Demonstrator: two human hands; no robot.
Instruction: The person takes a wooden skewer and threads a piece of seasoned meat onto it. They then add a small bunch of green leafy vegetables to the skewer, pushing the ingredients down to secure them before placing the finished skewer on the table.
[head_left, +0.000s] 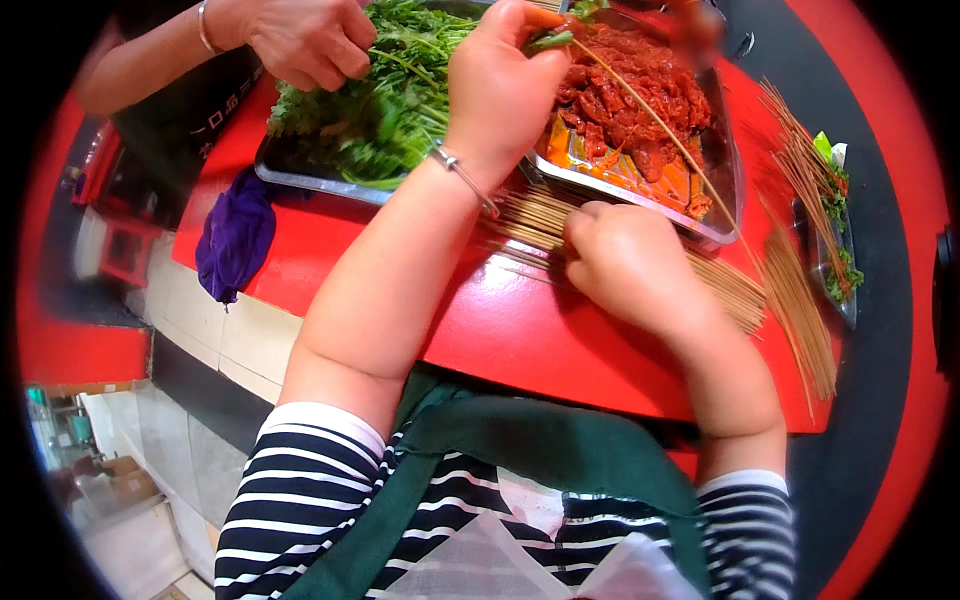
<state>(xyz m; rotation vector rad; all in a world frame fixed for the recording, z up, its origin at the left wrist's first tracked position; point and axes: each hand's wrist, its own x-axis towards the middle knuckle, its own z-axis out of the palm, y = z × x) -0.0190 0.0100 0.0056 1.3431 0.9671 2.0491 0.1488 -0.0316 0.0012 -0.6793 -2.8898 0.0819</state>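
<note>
My left hand (506, 97), with a bracelet at its wrist, is raised over the gap between two metal trays. It grips a cilantro sprig (553, 41), and a long bamboo skewer (649, 112) slants down to the right from the stems. Curled fingers of my right hand (626, 259) pinch at a bundle of bamboo skewers (532, 214) on the red table; how many they hold is hidden. Above it, a metal tray (634, 196) holds red marinated meat pieces (637, 97). Leafy cilantro (405, 90) fills the other metal tray (322, 180).
Another person's hand (315, 41) reaches into the cilantro from the upper left. A purple cloth (238, 232) hangs over the left edge of the red table (525, 322). More skewers (799, 315) lie at right, beside a tray (849, 307) bearing loaded skewers (814, 187).
</note>
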